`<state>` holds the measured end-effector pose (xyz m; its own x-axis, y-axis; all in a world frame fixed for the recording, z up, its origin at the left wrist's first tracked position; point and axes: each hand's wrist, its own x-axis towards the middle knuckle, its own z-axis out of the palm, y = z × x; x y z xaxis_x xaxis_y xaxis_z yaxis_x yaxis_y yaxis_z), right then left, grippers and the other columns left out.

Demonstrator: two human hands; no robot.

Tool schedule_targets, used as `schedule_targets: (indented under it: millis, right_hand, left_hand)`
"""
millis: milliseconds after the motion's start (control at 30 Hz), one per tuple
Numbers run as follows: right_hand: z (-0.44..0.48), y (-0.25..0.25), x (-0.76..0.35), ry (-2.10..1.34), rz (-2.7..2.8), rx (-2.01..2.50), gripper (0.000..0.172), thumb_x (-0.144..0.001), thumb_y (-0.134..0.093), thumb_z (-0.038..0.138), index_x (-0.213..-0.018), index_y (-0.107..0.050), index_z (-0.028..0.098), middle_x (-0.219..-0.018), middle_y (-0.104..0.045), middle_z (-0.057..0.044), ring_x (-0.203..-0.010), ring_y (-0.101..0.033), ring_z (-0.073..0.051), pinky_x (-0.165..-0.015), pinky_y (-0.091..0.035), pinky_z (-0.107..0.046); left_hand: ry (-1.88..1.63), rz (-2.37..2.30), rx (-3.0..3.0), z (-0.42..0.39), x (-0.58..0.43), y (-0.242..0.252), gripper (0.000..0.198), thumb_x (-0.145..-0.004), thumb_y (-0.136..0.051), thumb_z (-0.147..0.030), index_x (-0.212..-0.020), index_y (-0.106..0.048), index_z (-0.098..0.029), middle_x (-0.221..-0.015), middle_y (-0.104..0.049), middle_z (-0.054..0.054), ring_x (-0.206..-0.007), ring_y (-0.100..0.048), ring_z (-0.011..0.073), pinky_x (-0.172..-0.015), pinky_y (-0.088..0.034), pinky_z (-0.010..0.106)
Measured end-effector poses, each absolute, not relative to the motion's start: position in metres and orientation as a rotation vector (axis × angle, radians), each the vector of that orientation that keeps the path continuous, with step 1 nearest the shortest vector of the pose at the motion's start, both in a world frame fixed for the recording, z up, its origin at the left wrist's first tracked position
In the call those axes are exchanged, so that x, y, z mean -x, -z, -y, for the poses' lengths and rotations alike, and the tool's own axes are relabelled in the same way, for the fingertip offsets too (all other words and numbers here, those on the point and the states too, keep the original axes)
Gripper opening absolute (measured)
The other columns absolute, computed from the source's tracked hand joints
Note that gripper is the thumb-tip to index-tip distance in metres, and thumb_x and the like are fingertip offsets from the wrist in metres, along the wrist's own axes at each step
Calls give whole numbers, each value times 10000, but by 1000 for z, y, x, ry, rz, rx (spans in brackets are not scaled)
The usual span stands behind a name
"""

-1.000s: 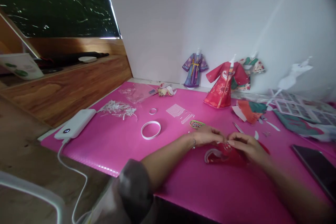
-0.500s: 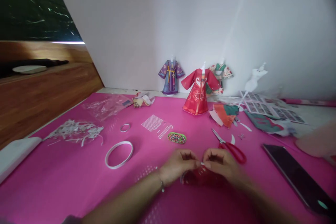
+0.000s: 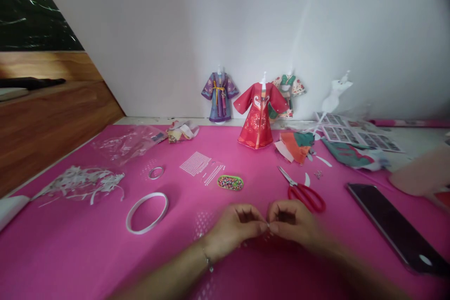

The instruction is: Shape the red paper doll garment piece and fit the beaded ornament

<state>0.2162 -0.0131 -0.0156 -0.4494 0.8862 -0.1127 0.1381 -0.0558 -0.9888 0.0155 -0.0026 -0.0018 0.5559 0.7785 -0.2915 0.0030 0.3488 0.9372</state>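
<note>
Close together over the pink table, my left hand [image 3: 237, 227] and my right hand [image 3: 297, 222] both pinch with thumb and forefinger, tips nearly meeting. Between them is a dark red piece of fabric [image 3: 277, 246], blurred and blending into the table below the fingers. A tiny whitish bit shows at the fingertips, too small to name. Red-handled scissors [image 3: 305, 194] lie just beyond my right hand, blades slightly apart. Past my left hand sits a green-rimmed oval tray [image 3: 230, 183] of coloured beads, beside a sheet of small white stick-on gems [image 3: 195, 163].
Miniature dresses, one red [image 3: 258, 119] and one purple [image 3: 220, 98], stand by the wall near a bare white mannequin [image 3: 333, 96]. A phone [image 3: 393, 225] lies right. Leftward are rolls of tape [image 3: 147, 213], white scraps [image 3: 84, 183] and a plastic bag [image 3: 128, 143]. Fabric scraps [image 3: 297, 145] lie behind the scissors.
The view has shifted slightly, so the table things appear further left. Both hands remain pinched together on the red fabric, which shows less beneath the fingers.
</note>
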Motion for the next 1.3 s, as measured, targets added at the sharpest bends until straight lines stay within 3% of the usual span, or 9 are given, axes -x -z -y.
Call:
schedule_targets:
  millis: [567, 1300]
  right_hand:
    - [16, 15, -214, -1633, 1574, 1094, 378, -750, -730, 552, -706, -592, 202, -638, -524, 31, -564, -420, -95, -494, -280, -242]
    - [18, 14, -212, -1644, 1559, 1080, 369, -721, -753, 538, -712, -610, 198, -652, -573, 17, -558, -457, -103, -490, -321, -236]
  left_hand:
    - [-622, -798, -1159, 3, -14, -4, 157, -658, -740, -292, -659, -656, -159, -541, -561, -61, -492, -424, 62, -558, -355, 218]
    - [-633, -773, -1178, 4, -12, -3, 182, -661, -798, -311, -666, -699, -158, -612, -638, -31, -560, -525, 79, -596, -402, 231]
